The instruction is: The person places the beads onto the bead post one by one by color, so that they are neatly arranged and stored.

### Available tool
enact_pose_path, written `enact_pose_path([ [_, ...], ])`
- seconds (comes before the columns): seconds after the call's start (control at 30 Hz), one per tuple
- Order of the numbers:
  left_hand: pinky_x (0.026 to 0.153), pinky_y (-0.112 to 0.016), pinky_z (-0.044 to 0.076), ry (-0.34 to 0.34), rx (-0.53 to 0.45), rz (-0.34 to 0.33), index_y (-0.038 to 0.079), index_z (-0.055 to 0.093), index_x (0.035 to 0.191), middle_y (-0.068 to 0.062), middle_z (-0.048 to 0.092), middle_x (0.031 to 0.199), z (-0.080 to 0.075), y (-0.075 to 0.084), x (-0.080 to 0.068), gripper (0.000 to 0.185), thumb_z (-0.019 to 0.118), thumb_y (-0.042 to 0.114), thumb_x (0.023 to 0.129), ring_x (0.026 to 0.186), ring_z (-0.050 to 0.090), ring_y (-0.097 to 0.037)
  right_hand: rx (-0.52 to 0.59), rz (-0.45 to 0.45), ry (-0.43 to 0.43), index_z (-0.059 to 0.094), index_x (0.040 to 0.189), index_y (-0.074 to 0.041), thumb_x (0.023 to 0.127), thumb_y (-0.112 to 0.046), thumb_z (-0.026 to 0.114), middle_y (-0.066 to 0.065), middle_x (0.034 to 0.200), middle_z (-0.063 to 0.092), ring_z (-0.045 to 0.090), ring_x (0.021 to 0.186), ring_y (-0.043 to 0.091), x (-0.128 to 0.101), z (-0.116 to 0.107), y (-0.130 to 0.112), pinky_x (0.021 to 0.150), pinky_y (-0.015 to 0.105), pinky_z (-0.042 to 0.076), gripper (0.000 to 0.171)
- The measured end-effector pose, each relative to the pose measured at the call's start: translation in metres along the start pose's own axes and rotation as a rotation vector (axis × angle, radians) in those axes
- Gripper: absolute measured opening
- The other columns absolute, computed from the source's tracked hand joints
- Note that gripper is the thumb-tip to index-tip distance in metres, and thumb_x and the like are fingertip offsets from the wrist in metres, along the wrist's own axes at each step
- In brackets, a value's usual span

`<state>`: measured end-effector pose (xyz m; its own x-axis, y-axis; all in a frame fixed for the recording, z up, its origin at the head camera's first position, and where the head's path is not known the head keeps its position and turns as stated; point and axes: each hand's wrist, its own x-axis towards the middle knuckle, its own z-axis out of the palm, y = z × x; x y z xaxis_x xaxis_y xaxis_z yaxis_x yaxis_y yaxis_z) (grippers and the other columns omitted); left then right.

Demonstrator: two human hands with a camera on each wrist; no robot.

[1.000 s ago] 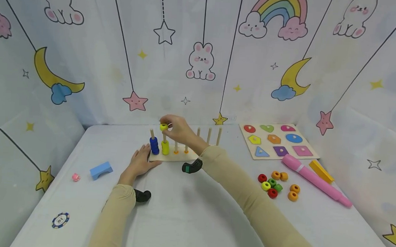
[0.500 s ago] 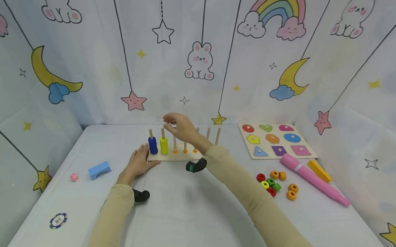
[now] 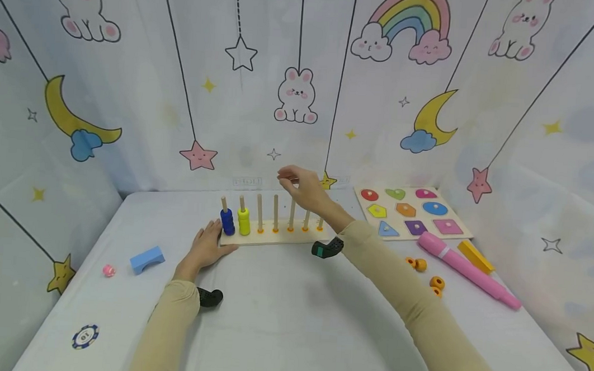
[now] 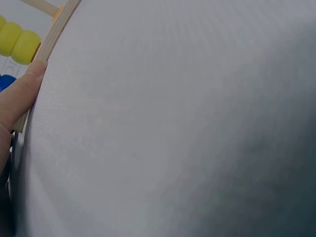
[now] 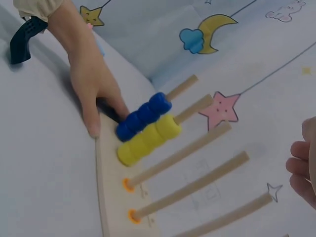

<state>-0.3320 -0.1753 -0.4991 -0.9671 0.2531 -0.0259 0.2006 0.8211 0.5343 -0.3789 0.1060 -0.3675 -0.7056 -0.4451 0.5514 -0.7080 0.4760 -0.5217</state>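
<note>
A wooden peg board (image 3: 269, 239) stands at the back of the table. Blue beads (image 3: 227, 222) are stacked on its leftmost peg, and yellow beads (image 3: 244, 222) on the one beside it. The other pegs (image 5: 192, 187) are bare. My left hand (image 3: 206, 248) rests at the board's left end, its thumb (image 4: 24, 91) against the front edge and the fingers spread along the side. Above the right half of the board, my right hand (image 3: 304, 190) is in the air with loosely bent fingers (image 5: 301, 165), and nothing shows in them.
Orange beads (image 3: 437, 282) lie at right, partly behind the right sleeve. Beyond are a pink stick (image 3: 469, 270), a yellow block (image 3: 476, 256) and a shape puzzle (image 3: 408, 214). At left lie a blue arch block (image 3: 147, 260), a small pink piece (image 3: 108, 271) and a poker chip (image 3: 85, 337).
My right hand lowered a yellow bead onto the second peg and let it go, then moved right, away from that peg. The left hand stayed at the board's end.
</note>
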Motion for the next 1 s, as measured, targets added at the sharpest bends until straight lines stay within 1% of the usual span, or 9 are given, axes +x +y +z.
enact_pose_path([
  [0.2,0.113,-0.052,-0.002,-0.009,0.005,-0.008,-0.009,0.018,0.146,-0.027,0.012,0.152,0.001,0.001,0.000,0.091,0.062,0.045,0.089,0.141,0.004,-0.040,-0.002,0.067,0.041,0.059,0.115,0.000,0.096,-0.011,0.055,0.010,0.108,0.067,0.064,0.099,0.019,-0.020,-0.028,0.022,0.087,0.025,0.051,0.022],
  [0.3,0.113,-0.052,-0.002,-0.010,0.007,-0.008,-0.009,0.018,0.146,-0.027,0.012,0.152,0.002,0.001,0.001,0.091,0.062,0.046,0.088,0.141,0.004,-0.040,0.001,0.113,0.063,0.059,0.115,0.000,0.097,-0.010,0.054,0.010,0.109,0.067,0.064,0.099,0.019,-0.031,-0.040,0.027,0.088,0.029,0.051,0.022],
  [0.47,0.113,-0.053,-0.001,0.001,0.008,0.003,-0.009,0.019,0.146,-0.028,0.013,0.152,0.002,0.002,0.001,0.090,0.063,0.045,0.088,0.141,0.005,-0.041,0.016,0.177,0.090,0.060,0.116,-0.001,0.097,-0.011,0.054,0.009,0.110,0.066,0.062,0.101,0.019,-0.048,-0.055,0.036,0.090,0.033,0.051,0.022],
  [0.53,0.113,-0.054,-0.001,0.005,0.008,0.007,-0.009,0.018,0.146,-0.028,0.013,0.152,0.002,0.001,0.000,0.090,0.063,0.044,0.089,0.140,0.005,-0.042,0.012,0.187,0.096,0.060,0.116,-0.003,0.096,-0.012,0.054,0.010,0.111,0.066,0.062,0.101,0.019,-0.056,-0.060,0.041,0.090,0.033,0.051,0.022],
  [0.77,0.113,-0.054,-0.001,0.003,0.001,0.006,-0.010,0.018,0.146,-0.028,0.013,0.152,0.003,0.001,-0.001,0.090,0.062,0.044,0.089,0.140,0.004,-0.041,-0.069,0.227,0.078,0.059,0.118,-0.004,0.097,-0.016,0.054,0.008,0.112,0.065,0.061,0.103,0.021,-0.084,-0.080,0.055,0.091,0.036,0.050,0.025],
  [0.87,0.113,-0.053,-0.002,-0.001,-0.004,0.003,-0.010,0.018,0.146,-0.028,0.013,0.152,0.002,0.002,-0.001,0.089,0.062,0.043,0.089,0.141,0.004,-0.041,-0.097,0.242,0.083,0.059,0.118,-0.005,0.098,-0.017,0.053,0.008,0.113,0.066,0.062,0.102,0.021,-0.095,-0.090,0.061,0.091,0.036,0.050,0.025],
  [1.0,0.113,-0.053,-0.002,-0.002,-0.008,0.000,-0.009,0.017,0.146,-0.028,0.013,0.152,0.000,0.003,-0.001,0.089,0.062,0.043,0.089,0.141,0.004,-0.041,-0.103,0.284,0.091,0.059,0.119,-0.006,0.098,-0.019,0.052,0.007,0.113,0.065,0.062,0.102,0.021,-0.111,-0.101,0.068,0.091,0.037,0.050,0.026],
])
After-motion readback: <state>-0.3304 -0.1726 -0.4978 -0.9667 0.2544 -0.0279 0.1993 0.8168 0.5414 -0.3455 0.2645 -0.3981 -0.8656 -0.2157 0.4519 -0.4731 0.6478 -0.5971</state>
